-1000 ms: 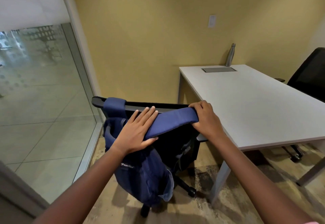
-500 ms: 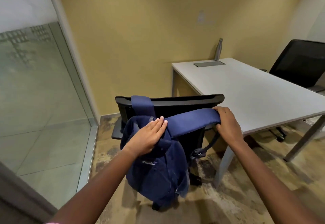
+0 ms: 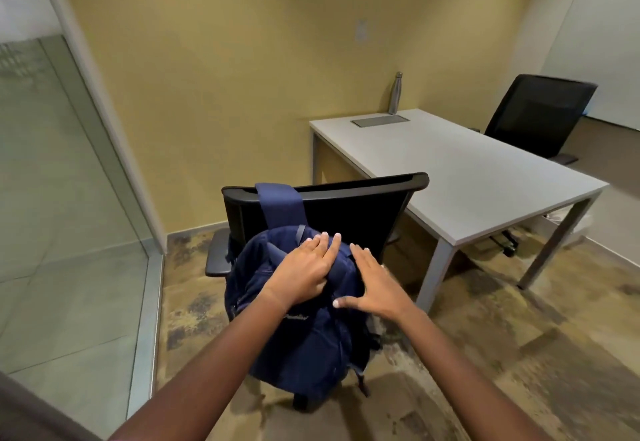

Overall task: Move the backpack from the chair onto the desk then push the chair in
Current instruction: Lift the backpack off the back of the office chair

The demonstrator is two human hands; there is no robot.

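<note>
A navy backpack (image 3: 304, 340) hangs behind the backrest of a black office chair (image 3: 346, 212). One strap (image 3: 280, 205) is looped over the backrest's top left. My left hand (image 3: 304, 274) lies over the top of the backpack, thumb pressed into a fold, gripping it. Just to its right, my right hand (image 3: 377, 285) rests flat against the bag's upper right side with fingers spread. The white desk (image 3: 467, 177) stands to the right of the chair; the chair's seat is hidden behind the bag.
A steel bottle (image 3: 395, 92) and a grey cable panel (image 3: 380, 120) sit at the desk's far end. A second black chair (image 3: 540, 111) stands beyond the desk on the right. A glass wall (image 3: 52, 198) closes the left side.
The right strap has come off the backrest's right corner. My right hand let it go and moved onto the bag's top beside my left hand. The view has pulled back.
</note>
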